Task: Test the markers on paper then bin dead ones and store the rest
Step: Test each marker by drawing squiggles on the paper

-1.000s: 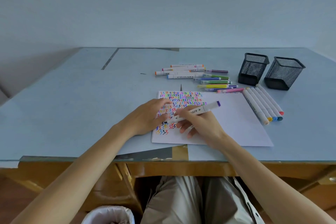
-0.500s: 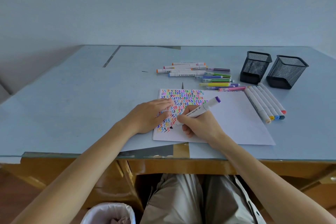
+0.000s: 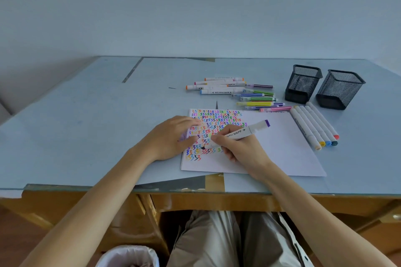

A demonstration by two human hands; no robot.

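Bin point(image 3: 128, 256): bottom edge of frame, under the desk, liner in.
Right hand point(image 3: 240, 149): centre frame, fingers curled round the marker point(image 3: 238, 134) in a writing hold, low on the barrel, tip on the paper point(image 3: 282, 147).
Marker: likely light, stiff, smooth; best held near the tip.
Left hand point(image 3: 171, 136): flat, fingers straight, pressing the sheet.
Cups point(image 3: 302, 85): upper right.

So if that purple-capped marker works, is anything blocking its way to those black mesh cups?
Nothing visible. Between the purple-capped white marker in the right hand and the two black mesh cups lie only flat things: white paper and a row of white markers, easily cleared by lifting.
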